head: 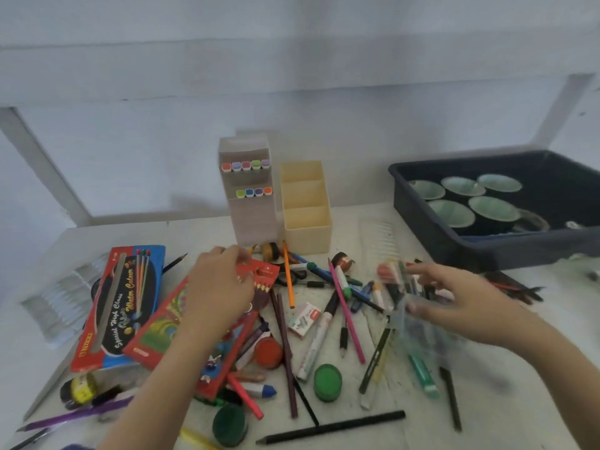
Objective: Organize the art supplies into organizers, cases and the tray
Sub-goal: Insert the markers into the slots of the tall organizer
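Art supplies (345, 306) lie strewn across a white table (526, 407) as a person sorts them. Nearest the camera, a long black pencil (331, 427) lies crosswise near two green paint pots (328, 382), none yet put away.

Just beyond, the left hand (220, 287) curls its fingers round the far end of a red pencil box (259, 276). It grips the box at what looks like the opening flap, likely to open it so loose pencils can go back in. That box overlaps a larger watercolour box (120, 303) at the left.

On the right, the right hand (454, 297) reaches over the heap of pens above a clear plastic pouch (418, 329). Motion blur makes it impossible to tell whether its fingers hold anything.

At the far edge, a clear marker organizer (250, 206) stands upright near the wall, with markers (245, 165) filling only its top two rows. A cream organizer (306, 219) just beside it on the right shows three empty compartments, apparently set within reach to receive pens. At the far right, a dark blue tray (487, 254) holds lidded pots (464, 186) grouped together.
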